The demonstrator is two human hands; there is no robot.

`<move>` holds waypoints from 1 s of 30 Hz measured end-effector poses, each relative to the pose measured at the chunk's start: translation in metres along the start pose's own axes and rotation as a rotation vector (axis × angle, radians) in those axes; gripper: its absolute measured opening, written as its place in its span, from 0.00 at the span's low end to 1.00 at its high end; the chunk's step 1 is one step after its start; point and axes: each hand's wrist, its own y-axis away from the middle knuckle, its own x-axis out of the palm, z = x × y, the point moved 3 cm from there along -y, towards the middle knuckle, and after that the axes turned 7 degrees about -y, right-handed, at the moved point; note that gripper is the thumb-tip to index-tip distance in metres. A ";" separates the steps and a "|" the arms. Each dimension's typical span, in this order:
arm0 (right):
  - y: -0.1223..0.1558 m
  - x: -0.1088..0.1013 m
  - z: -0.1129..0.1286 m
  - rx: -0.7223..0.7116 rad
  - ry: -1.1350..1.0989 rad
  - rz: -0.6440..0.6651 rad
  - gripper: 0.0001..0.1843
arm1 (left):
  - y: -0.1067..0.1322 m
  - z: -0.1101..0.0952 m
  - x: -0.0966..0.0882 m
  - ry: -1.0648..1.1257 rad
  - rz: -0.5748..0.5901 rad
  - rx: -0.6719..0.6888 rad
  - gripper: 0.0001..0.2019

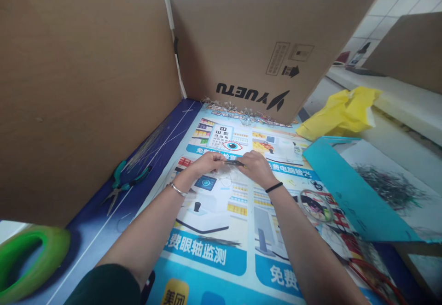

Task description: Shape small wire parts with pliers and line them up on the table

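Pinching its ends, left hand and right hand hold a dark strip — lengthwise left-to-right.

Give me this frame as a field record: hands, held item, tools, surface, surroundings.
left hand: fingers pinch one end of thin dark piece
right hand: fingers pinch the other end
surface: printed poster, under both hands
pliers: teal handles, lying left of the hands, untouched
green ring: near left corner
cardboard walls: upright, behind and to the left
wire scraps: piled on teal board, right
yellow bag: far right, crumpled
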 end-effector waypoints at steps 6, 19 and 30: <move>0.000 -0.002 0.001 -0.017 0.008 -0.021 0.09 | 0.001 -0.003 0.000 -0.020 0.026 0.032 0.09; -0.001 -0.001 0.002 0.011 -0.109 0.073 0.08 | 0.003 0.002 -0.002 -0.026 0.086 0.020 0.13; 0.001 0.004 0.000 0.088 -0.086 0.113 0.09 | 0.007 -0.003 0.000 -0.026 0.047 -0.001 0.11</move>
